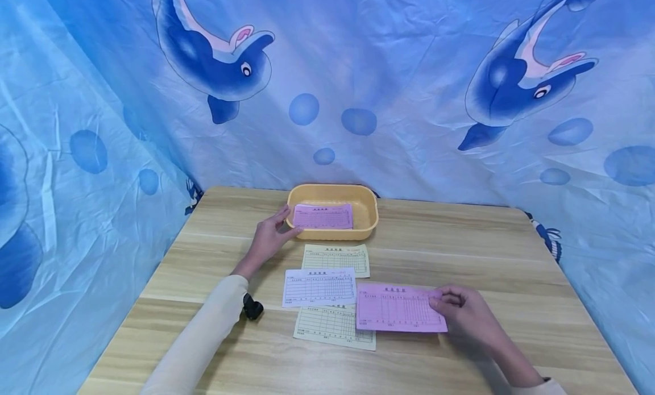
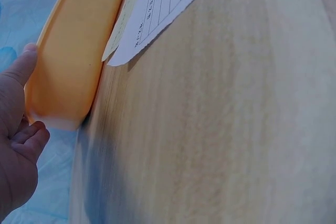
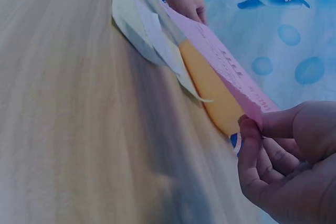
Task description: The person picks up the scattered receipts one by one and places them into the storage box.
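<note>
A pink printed receipt slip point(image 1: 394, 310) is pinched at its right end by my right hand point(image 1: 468, 312), held raised over the table; the right wrist view shows thumb and fingertips on its edge. My left hand point(image 1: 270, 236) holds the left end of a yellow plastic basket point(image 1: 365, 234), its thumb by the front wall. Inside the basket lies another pink slip point(image 1: 323, 217). Between the hands, a white slip point(image 1: 319, 288) overlaps a green slip point(image 1: 358, 261) behind it and another green slip point(image 1: 332, 328) in front. The held slip covers part of the front green one.
The basket stands near the back edge of the wooden table point(image 1: 440, 241). A blue curtain point(image 1: 399, 167) printed with dolphins hangs behind and at the sides. A small black object point(image 1: 252, 307) sits at the left wrist.
</note>
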Tool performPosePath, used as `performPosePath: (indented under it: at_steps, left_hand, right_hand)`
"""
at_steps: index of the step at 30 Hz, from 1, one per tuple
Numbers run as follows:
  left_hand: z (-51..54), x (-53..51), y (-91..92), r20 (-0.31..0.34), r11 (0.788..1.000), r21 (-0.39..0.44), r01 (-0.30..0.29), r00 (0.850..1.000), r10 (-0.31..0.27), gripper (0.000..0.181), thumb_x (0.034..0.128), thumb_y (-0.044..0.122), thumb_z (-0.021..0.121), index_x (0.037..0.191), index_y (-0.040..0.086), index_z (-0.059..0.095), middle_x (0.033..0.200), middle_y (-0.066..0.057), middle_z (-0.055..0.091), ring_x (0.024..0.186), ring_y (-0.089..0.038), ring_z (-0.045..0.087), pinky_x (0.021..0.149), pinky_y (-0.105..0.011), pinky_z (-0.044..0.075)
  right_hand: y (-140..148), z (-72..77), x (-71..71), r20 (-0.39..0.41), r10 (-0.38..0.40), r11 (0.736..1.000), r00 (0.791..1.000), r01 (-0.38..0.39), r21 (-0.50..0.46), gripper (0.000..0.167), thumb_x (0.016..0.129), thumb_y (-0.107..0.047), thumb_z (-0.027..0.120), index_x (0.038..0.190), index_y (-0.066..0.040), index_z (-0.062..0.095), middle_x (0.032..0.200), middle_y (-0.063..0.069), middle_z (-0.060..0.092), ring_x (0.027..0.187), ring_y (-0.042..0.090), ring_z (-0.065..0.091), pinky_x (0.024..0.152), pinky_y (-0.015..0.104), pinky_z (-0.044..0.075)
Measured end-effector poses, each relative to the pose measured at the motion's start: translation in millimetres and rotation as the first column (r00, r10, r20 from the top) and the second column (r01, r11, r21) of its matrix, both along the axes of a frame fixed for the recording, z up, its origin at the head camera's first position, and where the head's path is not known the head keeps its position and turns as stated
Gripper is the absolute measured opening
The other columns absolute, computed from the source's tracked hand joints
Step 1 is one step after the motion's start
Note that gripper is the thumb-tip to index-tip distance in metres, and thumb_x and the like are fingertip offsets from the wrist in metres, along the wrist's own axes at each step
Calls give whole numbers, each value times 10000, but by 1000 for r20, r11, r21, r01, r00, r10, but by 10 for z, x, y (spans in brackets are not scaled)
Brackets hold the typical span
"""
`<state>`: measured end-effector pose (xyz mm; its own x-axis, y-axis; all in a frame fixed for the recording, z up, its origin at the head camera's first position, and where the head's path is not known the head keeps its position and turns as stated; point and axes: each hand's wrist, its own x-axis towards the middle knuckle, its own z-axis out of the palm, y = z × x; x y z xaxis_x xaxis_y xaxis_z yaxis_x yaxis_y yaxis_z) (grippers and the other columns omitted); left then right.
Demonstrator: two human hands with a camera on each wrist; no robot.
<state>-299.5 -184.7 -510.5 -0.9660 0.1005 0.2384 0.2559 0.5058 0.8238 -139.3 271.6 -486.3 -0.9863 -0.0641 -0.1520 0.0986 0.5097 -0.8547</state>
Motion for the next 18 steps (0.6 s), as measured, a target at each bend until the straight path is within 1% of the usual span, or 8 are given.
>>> performPosePath:
  at_steps: [3,7,12,18]
  left_hand:
    - [-1,-3,4,-2,1000,-2,2,1000,-2,784,889,287,819,1501,-22,439,1624,-175,345,1445,-320,433,1130,-386,471]
    - [7,0,9,-8,1000,2,7,1000,-7,782,888,282,820,1494,-36,442,1618,-184,352,1452,-325,422,1135,-392,465]
    - [14,4,8,-5,1000,12,8,1000,-8,781,890,269,818,1493,-49,437,1619,-190,347,1461,-330,406,1146,-393,451]
    - [20,6,8,-10,1000,5,11,1000,-11,774,889,269,820,1483,-61,449,1616,-177,354,1459,-324,413,1145,-375,452]
  right_hand:
    - [-44,71,-62,-5,-31,1000,1000,31,-6,305,918,-186,775,1142,6,697,984,80,751,888,150,701,771,210,578]
    - [-93,155,-173,-26,-42,999,999,41,-32,326,933,-210,768,1156,15,692,986,85,762,891,129,701,766,205,591]
    - [-160,260,-326,-67,-43,998,997,40,-41,311,951,-183,750,1164,34,683,992,103,759,891,119,695,757,211,611]
    - [-266,413,-522,-107,-54,999,993,53,-9,294,963,-174,736,1155,42,685,1017,129,745,883,115,684,769,282,641]
